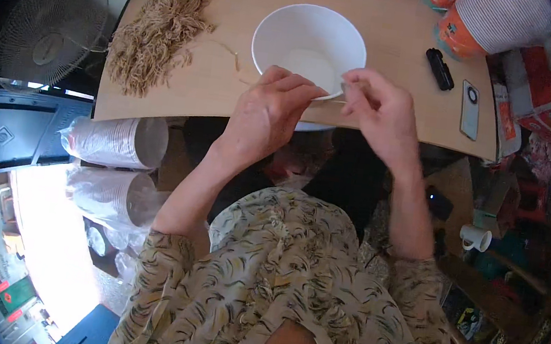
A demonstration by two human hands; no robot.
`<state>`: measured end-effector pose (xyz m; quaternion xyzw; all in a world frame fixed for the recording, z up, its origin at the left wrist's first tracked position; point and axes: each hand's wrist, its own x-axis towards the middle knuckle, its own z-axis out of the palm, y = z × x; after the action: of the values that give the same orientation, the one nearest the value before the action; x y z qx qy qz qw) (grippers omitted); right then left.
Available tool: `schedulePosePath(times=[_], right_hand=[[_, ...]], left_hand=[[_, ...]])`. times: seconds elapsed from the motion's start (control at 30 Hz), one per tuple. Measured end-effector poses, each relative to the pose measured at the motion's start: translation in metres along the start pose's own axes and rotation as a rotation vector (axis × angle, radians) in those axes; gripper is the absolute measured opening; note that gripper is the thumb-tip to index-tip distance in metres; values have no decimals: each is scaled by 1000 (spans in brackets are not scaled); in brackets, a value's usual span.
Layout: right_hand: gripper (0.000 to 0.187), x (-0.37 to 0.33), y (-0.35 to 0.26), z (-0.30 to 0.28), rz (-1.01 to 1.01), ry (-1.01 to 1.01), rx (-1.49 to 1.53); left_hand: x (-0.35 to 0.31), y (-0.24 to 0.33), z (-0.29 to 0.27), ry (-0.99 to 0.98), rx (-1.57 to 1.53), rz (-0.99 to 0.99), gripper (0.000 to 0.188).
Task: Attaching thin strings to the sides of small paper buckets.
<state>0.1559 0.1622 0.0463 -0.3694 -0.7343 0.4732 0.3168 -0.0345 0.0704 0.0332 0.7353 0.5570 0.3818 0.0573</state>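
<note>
A round white tub (285, 34), which looks like a paper bucket, tilts toward me at the table's near edge, its open mouth facing up. My left hand (268, 106) is closed on its near rim, thumb hidden below. Just right of the rim, my right hand (382, 113) has thumb and index finger drawn together; anything between them is too small to make out. A heap of tan twine strands (162, 31) lies to the left. One loose strand (225, 49) stretches from it toward the tub.
On the table's right lie a black stapler-like tool (439, 70) and a light phone (470, 110). Stacked printed tubs (489, 26) stand at the far right. Left are a fan (51, 34) and bagged tub stacks (117, 141). A white mug (477, 238) sits low at right.
</note>
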Motion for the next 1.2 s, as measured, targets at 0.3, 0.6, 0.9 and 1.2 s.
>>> schedulePosePath(times=[0.3,0.6,0.9,1.2], right_hand=[[15,76,-51,-25,422,-699,-308],[12,88,-61,-3,426,-875,-616],[13,78,-63,-2,328,-789,-723],[13,73,-54,-18,379,-605,-398]], left_hand=[[-3,5,6,35,46,-48,26],[-8,9,11,46,119,-103,32],[-10,4,13,83,78,-92,31],[-9,4,16,102,71,-78,32]])
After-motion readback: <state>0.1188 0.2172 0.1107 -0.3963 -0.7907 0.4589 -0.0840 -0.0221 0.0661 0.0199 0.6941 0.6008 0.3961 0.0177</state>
